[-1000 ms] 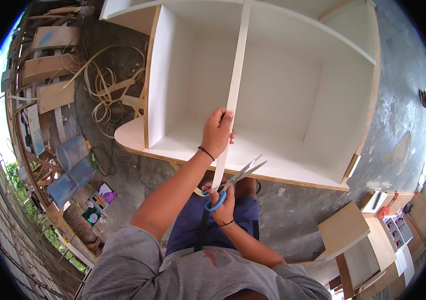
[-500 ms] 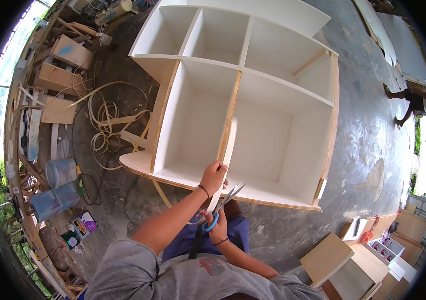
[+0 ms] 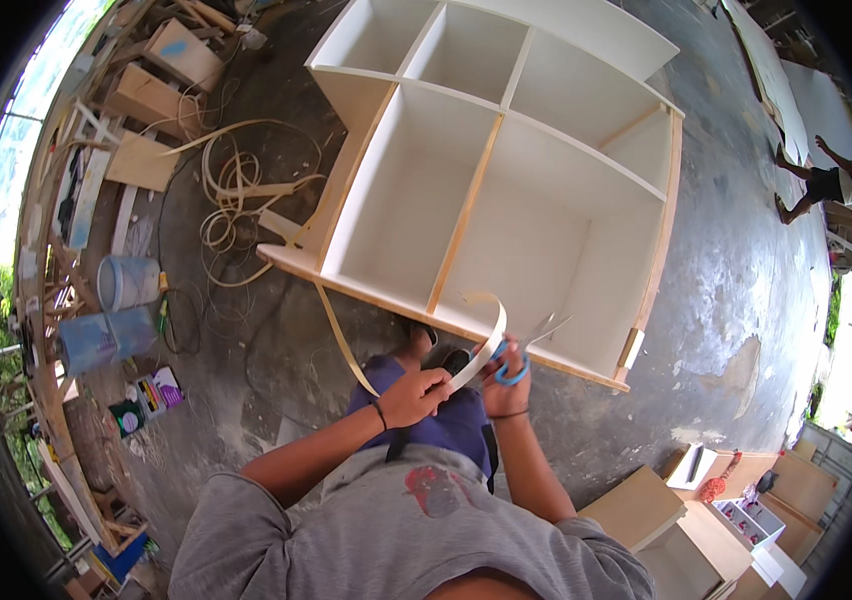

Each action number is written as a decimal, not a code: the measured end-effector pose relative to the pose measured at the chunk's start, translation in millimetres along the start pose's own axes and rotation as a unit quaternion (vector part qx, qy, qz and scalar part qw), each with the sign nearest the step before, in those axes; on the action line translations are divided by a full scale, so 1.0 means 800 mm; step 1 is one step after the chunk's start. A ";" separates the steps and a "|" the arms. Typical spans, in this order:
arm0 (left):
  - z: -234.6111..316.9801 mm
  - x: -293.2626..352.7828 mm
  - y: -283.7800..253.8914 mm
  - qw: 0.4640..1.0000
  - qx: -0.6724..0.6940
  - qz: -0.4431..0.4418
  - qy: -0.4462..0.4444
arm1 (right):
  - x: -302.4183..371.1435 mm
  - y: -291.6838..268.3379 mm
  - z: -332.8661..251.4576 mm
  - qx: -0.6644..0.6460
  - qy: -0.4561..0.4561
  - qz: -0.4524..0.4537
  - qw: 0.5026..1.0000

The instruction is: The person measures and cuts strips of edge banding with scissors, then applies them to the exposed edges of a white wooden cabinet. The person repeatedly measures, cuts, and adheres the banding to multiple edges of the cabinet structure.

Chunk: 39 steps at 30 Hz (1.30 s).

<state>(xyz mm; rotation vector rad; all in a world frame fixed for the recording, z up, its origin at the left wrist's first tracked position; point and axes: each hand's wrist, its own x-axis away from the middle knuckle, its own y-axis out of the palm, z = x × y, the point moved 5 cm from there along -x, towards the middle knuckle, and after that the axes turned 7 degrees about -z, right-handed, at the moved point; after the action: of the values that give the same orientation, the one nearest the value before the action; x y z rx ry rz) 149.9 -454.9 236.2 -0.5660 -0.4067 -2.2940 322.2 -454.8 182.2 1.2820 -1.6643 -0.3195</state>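
Note:
My left hand point(image 3: 414, 398) is closed on a pale, flexible edging strip point(image 3: 498, 325). The strip's free end curls up past the hand, and its other length runs off to the left toward the cabinet's corner. In my right hand point(image 3: 506, 388) is a pair of scissors point(image 3: 549, 327) with blue handles, the blades parted and pointing away to the right. The strip passes close by the right hand; I cannot tell if they touch. Beyond both hands lies a white cabinet point(image 3: 466, 205) with several open compartments, its front edges partly light brown.
A tangle of strip point(image 3: 231, 205) lies on the floor left of the cabinet. Blue buckets point(image 3: 129, 283), paint-marked boxes and scrap wood line the left side. Wooden panels point(image 3: 636, 510) stand at lower right. Another person point(image 3: 831, 185) is at the far right.
Both hands have come back from the cabinet's divider toward my body and moved apart. The strip has left the divider and now curls freely; the scissors have shifted right.

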 end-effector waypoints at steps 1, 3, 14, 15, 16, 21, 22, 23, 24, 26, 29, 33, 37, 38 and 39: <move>-0.004 0.019 0.016 1.000 -0.018 0.006 0.001 | 0.007 0.008 -0.018 -0.022 -0.024 -0.011 0.999; -0.001 0.042 0.042 0.996 -0.080 0.018 0.020 | 0.026 0.005 -0.053 -0.011 -0.056 -0.028 0.998; -0.030 0.118 0.080 0.947 -0.317 0.057 0.002 | 0.161 0.035 -0.174 0.209 -0.125 -0.069 0.967; -0.032 0.121 0.079 0.947 -0.315 0.058 -0.019 | 0.174 0.042 -0.173 0.232 -0.125 -0.059 0.963; -0.030 0.117 0.080 0.943 -0.327 0.054 -0.033 | 0.179 0.050 -0.172 0.239 -0.128 -0.079 0.959; -0.004 0.120 0.103 0.955 -0.290 -0.029 0.053 | 0.218 0.088 -0.147 0.273 -0.146 -0.143 0.940; 0.017 0.115 0.106 0.969 -0.226 -0.027 0.093 | 0.224 0.093 -0.145 0.302 -0.161 -0.154 0.927; 0.053 0.112 0.112 0.978 -0.160 -0.024 0.130 | 0.232 0.099 -0.142 0.325 -0.172 -0.163 0.916; 0.091 0.112 0.118 0.982 -0.093 -0.021 0.163 | 0.236 0.101 -0.140 0.386 -0.191 -0.187 0.883; 0.166 0.110 0.127 0.979 0.059 0.008 0.194 | 0.245 0.110 -0.135 0.471 -0.236 -0.199 0.827; 0.226 0.106 0.118 0.969 0.096 0.056 0.221 | 0.263 0.136 -0.135 0.502 -0.246 -0.216 0.801; 0.238 0.112 0.116 0.961 0.132 0.067 0.232 | 0.267 0.151 -0.133 0.510 -0.268 -0.217 0.788; 0.243 0.132 0.127 0.945 0.207 0.072 0.242 | 0.267 0.161 -0.131 0.517 -0.265 -0.219 0.784; 0.238 0.135 0.124 0.948 0.172 0.093 0.250 | 0.267 0.163 -0.128 0.528 -0.258 -0.230 0.776; 0.227 0.134 0.119 0.950 0.137 0.114 0.257 | 0.268 0.165 -0.125 0.538 -0.252 -0.240 0.767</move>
<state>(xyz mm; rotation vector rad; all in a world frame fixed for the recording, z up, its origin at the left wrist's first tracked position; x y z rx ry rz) 200.0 -502.1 457.5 0.1251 -0.3680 -2.0159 330.6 -549.7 435.9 2.7062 -2.0087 0.0606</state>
